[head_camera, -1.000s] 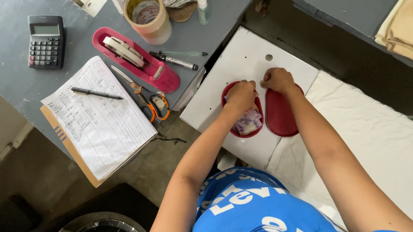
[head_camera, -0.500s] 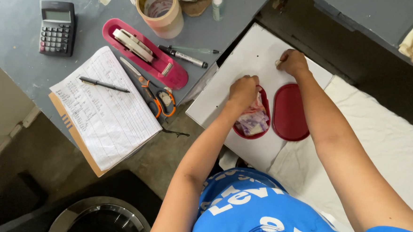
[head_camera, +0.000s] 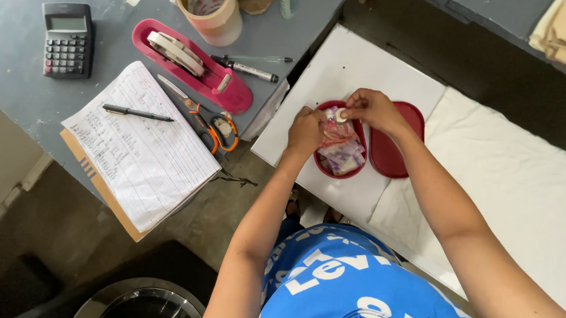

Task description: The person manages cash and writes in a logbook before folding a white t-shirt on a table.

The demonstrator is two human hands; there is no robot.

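Your left hand (head_camera: pixel 305 131) rests curled on the near rim of the oval red container (head_camera: pixel 341 169), fingers closed against its edge, while your right hand (head_camera: pixel 372 109) hovers over the far end with thumb and forefinger pinched narrow on a small pale round piece (head_camera: pixel 341 116), which looks like a coin, though it is too small to be sure. The container sits on the white board (head_camera: pixel 355 65) and holds a loose heap of folded paper notes (head_camera: pixel 342 151); its red lid (head_camera: pixel 395 148) lies flat just beside it on the right, touching or nearly touching it. To handle this well, keep the left hand pressing the rim down so the light container does not skid on the smooth board, and keep the pinch low over the notes, since a small round piece dropped from height would likely bounce or roll off toward the white cloth (head_camera: pixel 523 179). Use your 2 hands as they stand: 1 steadying, 1 picking. Keep clear of the lid so a wrist does not nudge it off the board.
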